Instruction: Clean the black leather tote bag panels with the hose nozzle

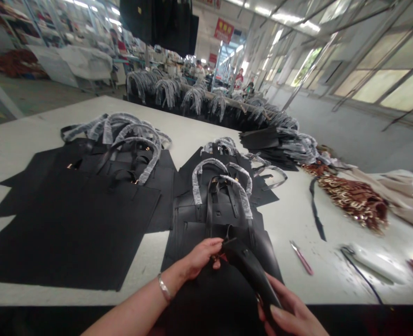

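Both my hands are over a black bag panel (220, 294) at the table's near edge. My left hand (204, 254) is closed in a pinch beside a thin black loop and a small reddish-gold piece; what lies between its fingertips is hidden. My right hand (288, 305) grips a long, curved black object (250, 268), tool-like in shape, whose kind I cannot make out. Its far end reaches my left fingertips. Just beyond stand black bag handles (243, 200), partly wrapped in clear plastic, on overlapping black panels.
More black bag panels (77, 214) with wrapped handles lie at left. To the right are pink-handled snips (301, 258), a black strap (316, 210), a white device (374, 263) and brown straps with gold hardware (355, 200). Wrapped handles (192, 98) hang along a rack behind the table.
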